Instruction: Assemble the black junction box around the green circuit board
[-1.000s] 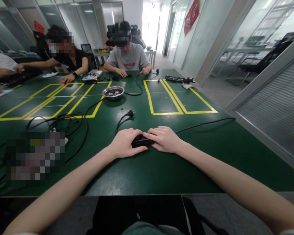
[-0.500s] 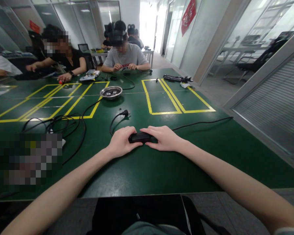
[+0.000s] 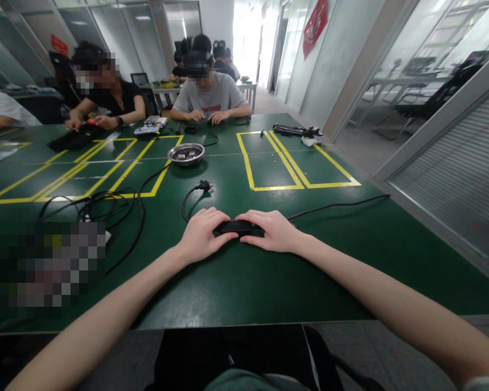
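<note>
A small black box-shaped device [image 3: 233, 226] lies on the green table [image 3: 269, 282] in front of me. My left hand [image 3: 201, 234] grips its left end with curled fingers. My right hand [image 3: 271, 231] holds its right end, fingers wrapped over the top. A black cable [image 3: 338, 205] runs from under my right hand off to the right. Another black cord with a plug [image 3: 204, 186] curls just beyond my left hand.
A metal bowl [image 3: 186, 154] sits mid-table among yellow tape rectangles [image 3: 269, 163]. Tangled black cables [image 3: 101, 206] lie at the left. Several people sit at the far side, working with their hands. A black tool [image 3: 295, 130] lies at the far right.
Both hands stay on the black device, which has turned slightly. The plug cord has shifted a little left. The people opposite have moved their hands.
</note>
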A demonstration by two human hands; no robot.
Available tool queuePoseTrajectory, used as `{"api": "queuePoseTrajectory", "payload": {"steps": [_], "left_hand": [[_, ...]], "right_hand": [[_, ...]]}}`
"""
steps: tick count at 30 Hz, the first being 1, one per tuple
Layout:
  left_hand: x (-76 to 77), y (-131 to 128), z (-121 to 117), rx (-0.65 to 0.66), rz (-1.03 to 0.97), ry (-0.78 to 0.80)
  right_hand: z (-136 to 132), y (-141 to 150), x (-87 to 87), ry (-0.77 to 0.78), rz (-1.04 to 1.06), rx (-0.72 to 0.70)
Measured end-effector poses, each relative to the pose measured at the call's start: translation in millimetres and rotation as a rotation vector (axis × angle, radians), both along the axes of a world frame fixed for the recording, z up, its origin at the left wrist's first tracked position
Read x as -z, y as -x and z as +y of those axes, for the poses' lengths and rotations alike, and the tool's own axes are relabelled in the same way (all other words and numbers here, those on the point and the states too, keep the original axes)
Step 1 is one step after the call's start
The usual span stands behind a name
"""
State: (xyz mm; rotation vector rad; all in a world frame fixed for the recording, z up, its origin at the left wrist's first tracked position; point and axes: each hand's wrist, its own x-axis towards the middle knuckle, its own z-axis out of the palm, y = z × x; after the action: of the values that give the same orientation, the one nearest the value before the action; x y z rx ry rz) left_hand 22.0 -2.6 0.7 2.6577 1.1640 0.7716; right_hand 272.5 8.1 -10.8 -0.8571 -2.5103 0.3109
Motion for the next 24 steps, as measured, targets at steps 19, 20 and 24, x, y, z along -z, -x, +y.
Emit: {"api": "queuePoseTrajectory", "payload": {"steps": [19,20,24], "left_hand": [[2.1,1.5,-1.4,-0.042,-0.108,0.009],[2.1,2.7,-0.4,-0.041,-0.111,-0.023],[2.7,7.2,2.5,-0.039,-0.111,-0.037]], "right_hand": [[10.9,-10.9,0.4,-0.181,-0.249,0.138],[16.7,-16.7,0.0,-0.169,-0.22,0.207],[46.2,-53.9,-6.5,-0.088,-0.066,0.57]]}}
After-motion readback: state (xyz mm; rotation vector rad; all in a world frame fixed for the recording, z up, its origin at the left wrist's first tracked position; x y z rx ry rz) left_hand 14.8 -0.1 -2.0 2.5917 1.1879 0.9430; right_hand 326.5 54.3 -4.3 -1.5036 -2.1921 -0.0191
